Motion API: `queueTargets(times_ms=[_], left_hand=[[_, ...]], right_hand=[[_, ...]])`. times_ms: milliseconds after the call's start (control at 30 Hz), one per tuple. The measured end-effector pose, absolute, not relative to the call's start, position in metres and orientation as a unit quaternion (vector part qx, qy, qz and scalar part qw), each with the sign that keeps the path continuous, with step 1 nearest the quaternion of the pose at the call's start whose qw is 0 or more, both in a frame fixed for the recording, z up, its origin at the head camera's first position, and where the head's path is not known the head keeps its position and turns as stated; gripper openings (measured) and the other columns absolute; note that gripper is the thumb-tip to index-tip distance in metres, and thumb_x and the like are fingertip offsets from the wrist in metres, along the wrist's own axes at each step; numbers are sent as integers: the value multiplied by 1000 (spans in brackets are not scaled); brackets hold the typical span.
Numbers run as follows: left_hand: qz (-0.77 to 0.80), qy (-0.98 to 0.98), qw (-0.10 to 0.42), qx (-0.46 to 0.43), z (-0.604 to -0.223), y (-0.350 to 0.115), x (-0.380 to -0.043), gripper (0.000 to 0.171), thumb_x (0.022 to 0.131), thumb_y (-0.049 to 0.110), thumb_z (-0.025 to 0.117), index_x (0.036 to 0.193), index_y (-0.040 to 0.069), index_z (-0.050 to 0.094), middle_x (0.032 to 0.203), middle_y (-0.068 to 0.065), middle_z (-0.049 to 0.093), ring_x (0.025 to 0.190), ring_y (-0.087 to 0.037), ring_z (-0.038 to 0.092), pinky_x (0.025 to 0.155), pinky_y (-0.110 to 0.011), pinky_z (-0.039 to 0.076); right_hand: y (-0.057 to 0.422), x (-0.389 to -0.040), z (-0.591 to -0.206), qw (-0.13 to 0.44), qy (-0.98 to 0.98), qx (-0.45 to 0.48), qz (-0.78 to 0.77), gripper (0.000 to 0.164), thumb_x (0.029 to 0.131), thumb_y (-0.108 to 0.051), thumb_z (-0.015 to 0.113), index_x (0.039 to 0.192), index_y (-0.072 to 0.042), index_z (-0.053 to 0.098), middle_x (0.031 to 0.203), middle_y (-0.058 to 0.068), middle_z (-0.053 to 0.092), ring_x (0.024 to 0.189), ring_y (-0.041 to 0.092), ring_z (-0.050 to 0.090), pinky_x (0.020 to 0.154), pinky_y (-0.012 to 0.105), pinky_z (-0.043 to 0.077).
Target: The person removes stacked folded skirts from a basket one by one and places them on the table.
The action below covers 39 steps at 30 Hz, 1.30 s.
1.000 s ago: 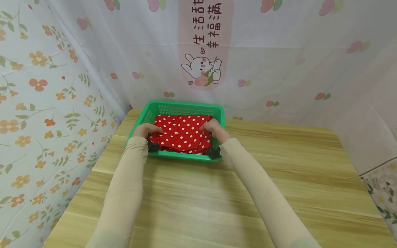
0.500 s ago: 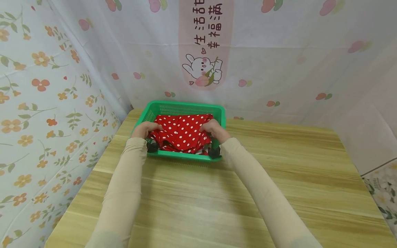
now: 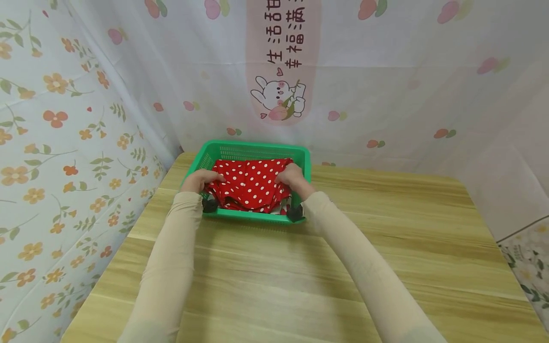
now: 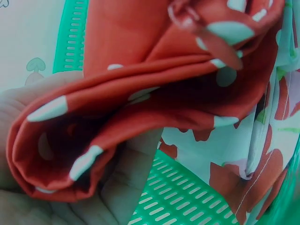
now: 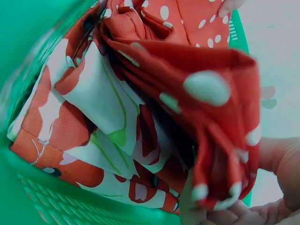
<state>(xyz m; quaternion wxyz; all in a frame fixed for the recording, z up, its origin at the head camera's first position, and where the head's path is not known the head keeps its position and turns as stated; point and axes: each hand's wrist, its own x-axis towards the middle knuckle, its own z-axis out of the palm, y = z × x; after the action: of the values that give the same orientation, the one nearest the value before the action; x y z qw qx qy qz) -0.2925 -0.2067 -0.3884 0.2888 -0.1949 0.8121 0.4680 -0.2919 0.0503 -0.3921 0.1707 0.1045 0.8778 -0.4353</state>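
A folded red cloth with white polka dots (image 3: 253, 183) lies in the green plastic basket (image 3: 249, 216), gripped at both sides. My left hand (image 3: 200, 180) holds its left side, thumb on top; in the left wrist view the fingers (image 4: 124, 183) pass beneath a rolled fold. On the other side, my right hand (image 3: 293, 176) grips the cloth, and the right wrist view shows a bunched fold between thumb and fingers. The cloth's near edge sags in loose folds, raised off what lies below. Under it is a white cloth with a red and green print (image 5: 108, 103).
The basket stands on a wood-grain table (image 3: 266, 276), close to a printed curtain (image 3: 364, 95) behind. A floral curtain (image 3: 64, 157) hangs along the left side. Most of the tabletop spreads to the right and in front of the basket.
The near edge of the polka-dot cloth has risen and bunched, so more of the printed cloth beneath shows at the right. Both hands have barely shifted; the basket stays in place.
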Motion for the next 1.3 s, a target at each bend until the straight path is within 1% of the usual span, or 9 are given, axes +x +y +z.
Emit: queueTargets(times_ms=[133, 300, 433, 567, 667, 800, 933, 1067, 1300], left_hand=[[461, 821, 276, -192, -386, -207, -290, 62, 92, 23, 53, 136, -9, 25, 109, -12, 50, 66, -10, 56, 69, -25, 53], [468, 825, 252, -191, -380, -206, -288, 62, 92, 25, 54, 137, -8, 27, 112, -13, 50, 76, -13, 56, 80, -29, 51], [478, 826, 236, -182, -375, -205, -287, 62, 92, 24, 54, 138, -8, 26, 116, -16, 50, 83, -16, 57, 87, -34, 49], [488, 825, 230, -169, -372, -207, -289, 63, 91, 23, 53, 139, -8, 25, 117, -16, 49, 81, -15, 57, 90, -36, 48], [497, 822, 231, -158, -368, -208, -289, 64, 91, 23, 53, 139, -8, 24, 112, -15, 49, 73, -11, 57, 86, -33, 50], [516, 811, 227, -158, -361, -209, -289, 64, 91, 24, 54, 139, -8, 25, 106, -14, 51, 62, -9, 60, 75, -30, 54], [533, 800, 222, -161, -354, -207, -287, 66, 91, 25, 55, 140, -7, 24, 108, -15, 51, 59, -10, 61, 69, -29, 56], [542, 796, 218, -159, -348, -203, -285, 66, 92, 26, 56, 140, -6, 25, 110, -15, 52, 59, -10, 62, 66, -27, 56], [553, 792, 206, -158, -344, -196, -280, 64, 91, 29, 57, 137, -6, 30, 104, -10, 54, 59, -8, 62, 65, -23, 54]], right_hand=[[51, -294, -393, 175, 868, 120, -449, 48, 79, -8, 69, 118, 6, 47, 115, 18, 54, 100, 28, 60, 81, 35, 53], [51, -296, -392, 188, 858, 136, -459, 48, 82, -10, 66, 122, 4, 44, 117, 17, 52, 100, 27, 58, 82, 35, 53], [53, -297, -390, 191, 854, 134, -466, 43, 83, -11, 65, 119, 3, 47, 114, 14, 53, 92, 24, 58, 77, 33, 54], [57, -297, -386, 193, 842, 126, -487, 39, 84, -10, 64, 116, 4, 49, 110, 14, 55, 84, 22, 59, 73, 32, 54], [61, -295, -380, 195, 827, 120, -513, 38, 84, -10, 64, 115, 5, 49, 107, 14, 56, 80, 22, 61, 72, 33, 55], [68, -294, -373, 192, 801, 111, -555, 36, 82, -8, 63, 113, 7, 51, 100, 13, 58, 74, 19, 62, 69, 33, 56], [75, -292, -366, 186, 782, 100, -586, 34, 82, -8, 62, 112, 8, 54, 92, 13, 60, 68, 18, 63, 65, 33, 56], [82, -290, -359, 194, 776, 88, -594, 38, 84, -10, 61, 117, 7, 52, 98, 14, 61, 76, 21, 65, 68, 33, 56], [94, -284, -349, 200, 778, 62, -592, 44, 87, -12, 58, 126, 7, 47, 110, 18, 59, 88, 25, 65, 73, 34, 55]])
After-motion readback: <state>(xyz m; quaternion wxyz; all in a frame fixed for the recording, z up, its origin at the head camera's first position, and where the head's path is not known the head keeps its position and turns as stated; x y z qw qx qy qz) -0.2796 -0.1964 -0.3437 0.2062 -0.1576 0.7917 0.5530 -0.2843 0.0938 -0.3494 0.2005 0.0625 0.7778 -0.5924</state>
